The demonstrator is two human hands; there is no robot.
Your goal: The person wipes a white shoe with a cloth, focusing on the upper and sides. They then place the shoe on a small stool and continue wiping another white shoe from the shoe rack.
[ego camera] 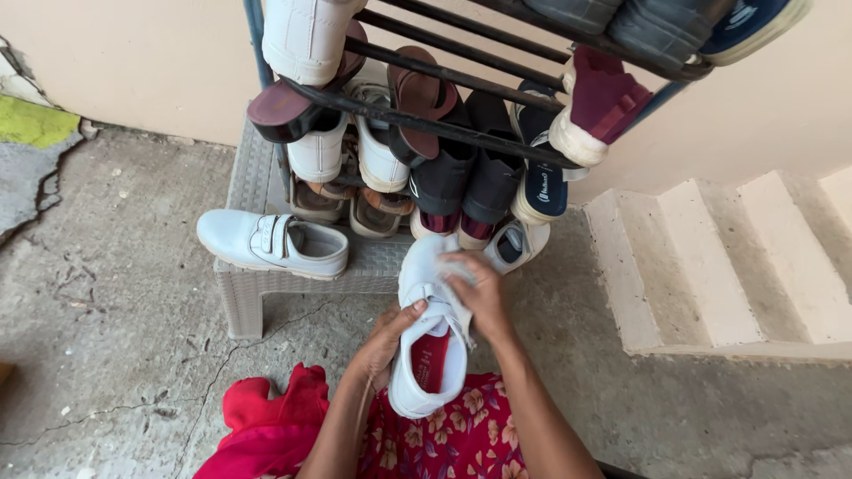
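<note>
Head view: left hand [383,341] cupped white strap sneaker with red insole [428,346] steady, right hand [479,293] pressed pale cloth [451,275] onto toe; matching sneaker [271,244] waited on grey wicker stool [240,293].

Soft, even daylight fills the scene, bright but without harsh sun. Shadows are faint: a pale one lies on the cracked grey concrete floor [115,293] left of the left hand [383,341], under the grey woven plastic stool [241,302]. The white strap shoe [430,341] between both hands is nearly blown out, its detail thin. The dark metal shoe rack [461,84] above the right hand [479,297] bends at the frame's top, probably from wide-angle distortion. Focus is sharp throughout; no motion blur.
</note>
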